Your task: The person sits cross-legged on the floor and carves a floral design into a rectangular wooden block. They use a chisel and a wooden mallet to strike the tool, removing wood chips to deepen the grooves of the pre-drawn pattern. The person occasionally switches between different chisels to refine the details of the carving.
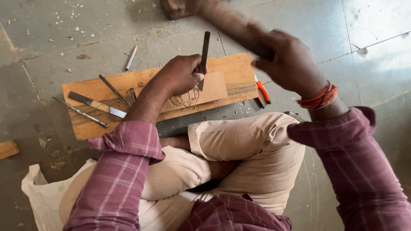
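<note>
My left hand (179, 75) grips a dark metal chisel (204, 53), held upright with its blade on a small thin wooden panel (212, 87) that bears a carved curly pattern (187, 98). That panel lies on a wide wooden board (233, 70) on the floor. My right hand (287, 60) is raised above the board's right end and closed around a wooden mallet (214, 15), whose shaft runs up to the top edge and looks motion-blurred.
Several other chisels (96, 105) lie on the board's left part. A pencil (131, 57) rests on the grey floor beyond it. Orange-handled pliers (262, 92) lie by the board's right end. My crossed legs sit close behind. A white cloth (40, 194) lies lower left.
</note>
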